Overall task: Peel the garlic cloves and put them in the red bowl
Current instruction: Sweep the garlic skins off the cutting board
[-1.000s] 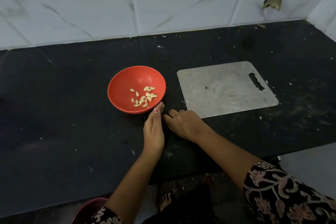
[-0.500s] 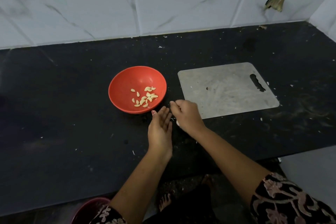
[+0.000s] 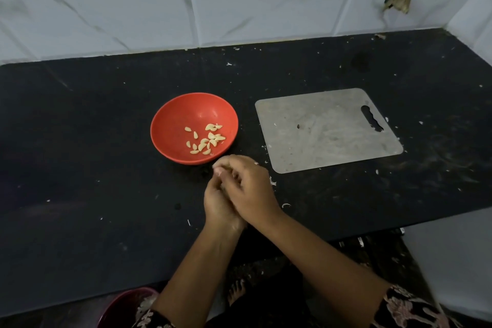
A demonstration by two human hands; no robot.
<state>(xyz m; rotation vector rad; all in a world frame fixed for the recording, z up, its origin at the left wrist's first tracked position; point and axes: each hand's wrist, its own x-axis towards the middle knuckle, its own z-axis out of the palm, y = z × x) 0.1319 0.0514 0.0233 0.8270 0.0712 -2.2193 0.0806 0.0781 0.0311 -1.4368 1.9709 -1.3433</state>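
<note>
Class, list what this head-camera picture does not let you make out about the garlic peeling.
1. Head view: what the hands hold; the right hand covers the left hand, and the fingertips are blurred.
2. Head view: the dark bowl, cut off by the bottom edge.
3. Head view: the cloves in the red bowl overlap and are too small to count.

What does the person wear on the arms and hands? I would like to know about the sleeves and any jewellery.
The left sleeve and the right sleeve reach only to about the elbow. Both are of dark fabric with a pale pinkish floral pattern. The left hand and the right hand wear no gloves. This view does not show clearly whether there is a ring or nail polish.
</note>
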